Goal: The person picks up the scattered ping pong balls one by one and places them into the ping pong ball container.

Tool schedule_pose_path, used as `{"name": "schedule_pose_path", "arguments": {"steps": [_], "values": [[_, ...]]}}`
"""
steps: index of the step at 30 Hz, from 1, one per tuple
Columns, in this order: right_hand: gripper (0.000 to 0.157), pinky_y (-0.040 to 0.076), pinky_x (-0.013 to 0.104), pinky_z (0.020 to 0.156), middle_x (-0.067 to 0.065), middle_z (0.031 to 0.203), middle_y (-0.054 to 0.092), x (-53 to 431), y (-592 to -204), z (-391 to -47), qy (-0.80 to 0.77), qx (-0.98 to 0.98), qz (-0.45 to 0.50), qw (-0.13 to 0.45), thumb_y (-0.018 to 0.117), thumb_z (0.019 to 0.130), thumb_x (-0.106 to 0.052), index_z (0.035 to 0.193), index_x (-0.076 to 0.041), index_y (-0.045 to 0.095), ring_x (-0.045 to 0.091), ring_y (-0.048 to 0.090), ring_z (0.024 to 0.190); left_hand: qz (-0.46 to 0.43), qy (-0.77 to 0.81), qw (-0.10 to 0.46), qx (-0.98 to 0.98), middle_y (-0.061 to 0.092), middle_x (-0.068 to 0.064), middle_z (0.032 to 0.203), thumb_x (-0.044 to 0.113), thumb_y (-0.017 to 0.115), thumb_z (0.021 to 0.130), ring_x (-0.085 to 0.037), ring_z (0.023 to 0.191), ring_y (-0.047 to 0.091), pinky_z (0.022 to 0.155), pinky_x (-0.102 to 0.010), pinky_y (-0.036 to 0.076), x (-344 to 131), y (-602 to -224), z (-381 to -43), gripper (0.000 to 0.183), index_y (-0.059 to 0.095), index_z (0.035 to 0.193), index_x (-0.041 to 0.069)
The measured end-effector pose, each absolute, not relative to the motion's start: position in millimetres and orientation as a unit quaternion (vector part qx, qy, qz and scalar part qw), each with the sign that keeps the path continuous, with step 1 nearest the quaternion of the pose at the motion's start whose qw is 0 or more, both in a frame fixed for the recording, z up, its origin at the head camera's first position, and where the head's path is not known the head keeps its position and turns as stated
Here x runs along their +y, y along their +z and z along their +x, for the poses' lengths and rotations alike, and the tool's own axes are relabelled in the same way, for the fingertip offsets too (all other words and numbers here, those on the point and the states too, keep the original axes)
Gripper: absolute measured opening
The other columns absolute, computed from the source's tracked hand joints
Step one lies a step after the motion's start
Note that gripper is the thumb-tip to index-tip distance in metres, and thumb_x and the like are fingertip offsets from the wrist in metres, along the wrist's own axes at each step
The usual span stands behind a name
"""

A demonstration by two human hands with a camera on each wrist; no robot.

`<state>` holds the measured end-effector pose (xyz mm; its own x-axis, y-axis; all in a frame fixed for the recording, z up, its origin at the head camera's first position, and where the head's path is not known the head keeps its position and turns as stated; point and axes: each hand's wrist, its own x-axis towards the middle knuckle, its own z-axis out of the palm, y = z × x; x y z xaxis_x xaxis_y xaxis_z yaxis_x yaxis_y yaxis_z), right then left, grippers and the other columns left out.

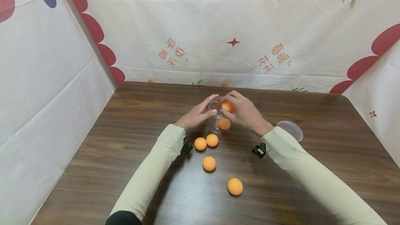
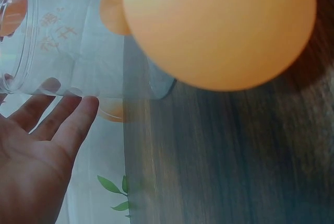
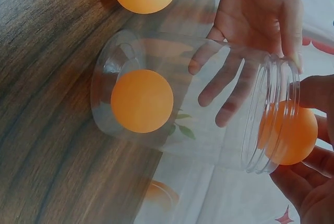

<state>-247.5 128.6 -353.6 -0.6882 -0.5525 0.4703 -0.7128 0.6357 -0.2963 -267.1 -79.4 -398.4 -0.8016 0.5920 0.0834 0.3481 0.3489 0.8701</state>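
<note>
Black, a cuff-like band (image 1: 124,218) sits at the bottom edge of the head view, on the pale green fabric left sleeve (image 1: 153,164); the matching right sleeve (image 1: 318,174) reaches in from the opposite corner. Ahead lies a round matte orange ball (image 1: 235,186) on the dark wood-grain bench (image 1: 103,148), then a second orange ball (image 1: 209,163). Small black devices (image 1: 259,150) are worn at both wrists. Two more orange balls lie side by side, the left one (image 1: 200,143) just beside the right one (image 1: 212,140).

Beyond these, a clear cylindrical jar (image 3: 190,104) has its base on the bench, mouth up, with one orange ball (image 3: 142,101) inside near the bottom. Near the right sleeve lies a clear round lid (image 1: 290,130). The left hand (image 1: 196,114) has a wide grip, straight fingers against the jar wall and thumb at the rim. The right hand (image 1: 247,112) has a narrow grip, pinching another orange ball (image 3: 292,132) at the jar's mouth. Farthest back hangs white cloth (image 1: 203,20) printed with red scallops, green leaves and orange characters.
</note>
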Motion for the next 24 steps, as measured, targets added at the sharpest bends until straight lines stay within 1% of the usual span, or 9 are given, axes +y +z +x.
{"name": "schedule_pose_path", "arguments": {"steps": [2, 8, 12, 17, 20, 24], "values": [[0.022, 0.052, 0.038, 0.071, 0.012, 0.104, 0.059, 128.4, -353.1, -247.4, 0.234, -0.888, 0.357, 0.17, 0.073, 0.082, -0.01, 0.101, 0.0, 0.067, 0.022, 0.059, 0.081, 0.289, 0.493, 0.124, 0.811, 0.034, -0.015, 0.152, 0.027, 0.045, 0.102, -0.028, 0.138, 0.035, 0.11, -0.055, 0.029, -79.4, -398.3, -266.9, 0.059, 0.016, 0.153, 0.021], [0.023, 0.052, 0.037, 0.07, 0.012, 0.103, 0.06, 128.9, -351.4, -247.8, 0.225, -0.889, 0.362, 0.165, 0.074, 0.081, -0.011, 0.101, 0.0, 0.066, 0.021, 0.058, 0.08, 0.299, 0.497, 0.119, 0.806, 0.035, -0.015, 0.151, 0.028, 0.045, 0.102, -0.026, 0.138, 0.036, 0.109, -0.053, 0.031, -80.4, -398.6, -266.4, 0.058, 0.017, 0.153, 0.025], [0.024, 0.052, 0.037, 0.071, 0.012, 0.103, 0.06, 129.2, -350.8, -248.0, 0.219, -0.891, 0.364, 0.162, 0.074, 0.082, -0.011, 0.102, 0.0, 0.067, 0.021, 0.058, 0.081, 0.309, 0.496, 0.112, 0.803, 0.038, -0.014, 0.15, 0.029, 0.044, 0.101, -0.025, 0.137, 0.038, 0.108, -0.051, 0.033, -81.2, -398.8, -266.3, 0.058, 0.018, 0.153, 0.024], [0.024, 0.051, 0.036, 0.069, 0.012, 0.105, 0.061, 129.8, -351.2, -247.4, 0.221, -0.891, 0.364, 0.156, 0.073, 0.083, -0.013, 0.104, -0.001, 0.067, 0.021, 0.058, 0.079, 0.312, 0.494, 0.113, 0.804, 0.038, -0.012, 0.15, 0.031, 0.044, 0.101, -0.026, 0.137, 0.038, 0.109, -0.05, 0.032, -81.2, -399.6, -266.6, 0.058, 0.018, 0.152, 0.025], [0.025, 0.05, 0.036, 0.069, 0.011, 0.105, 0.06, 129.7, -350.8, -246.9, 0.222, -0.891, 0.364, 0.155, 0.073, 0.083, -0.014, 0.104, -0.001, 0.066, 0.021, 0.058, 0.079, 0.311, 0.495, 0.116, 0.803, 0.038, -0.011, 0.15, 0.035, 0.043, 0.101, -0.025, 0.138, 0.036, 0.11, -0.05, 0.032, -81.5, -400.2, -267.1, 0.058, 0.018, 0.152, 0.026], [0.024, 0.051, 0.038, 0.072, 0.012, 0.105, 0.06, 129.4, -350.5, -247.3, 0.22, -0.892, 0.364, 0.153, 0.072, 0.083, -0.013, 0.103, -0.001, 0.066, 0.024, 0.06, 0.084, 0.309, 0.494, 0.116, 0.805, 0.037, -0.01, 0.15, 0.043, 0.043, 0.099, -0.023, 0.138, 0.037, 0.109, -0.049, 0.034, -81.8, -400.0, -267.5, 0.06, 0.018, 0.152, 0.028]]}}
